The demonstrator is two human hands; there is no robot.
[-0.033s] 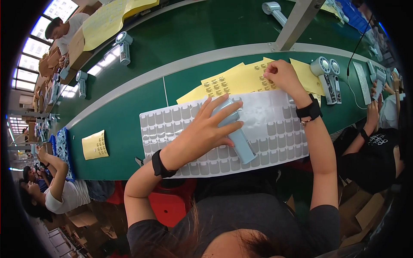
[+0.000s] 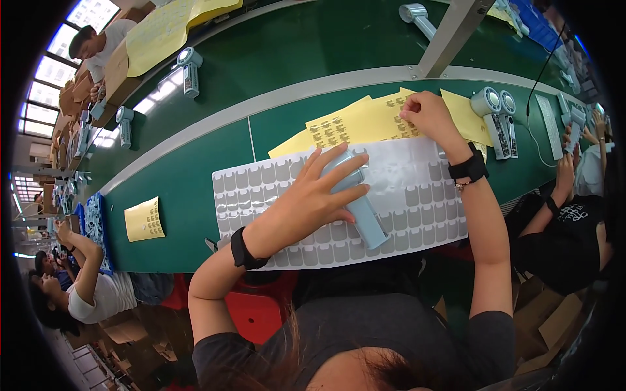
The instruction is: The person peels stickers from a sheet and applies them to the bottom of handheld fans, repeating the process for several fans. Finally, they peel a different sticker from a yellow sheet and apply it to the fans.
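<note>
Pale-blue handheld fan (image 2: 369, 227): on the white sticker sheet (image 2: 391, 173)
Left hand (image 2: 301, 203): grip clamped on the fan, fingers spread
Right hand (image 2: 428, 114): fingertips together — beyond the white sheet's far edge, at yellow sticker sheets (image 2: 365, 117)
Worktop (image 2: 186, 176): green, beneath the white sheet

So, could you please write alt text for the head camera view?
A person's left hand holds a pale blue device over a white sheet of grey shapes, while the right hand is over yellow printed sheets. Two round-headed devices are farther right on the green table.
</note>
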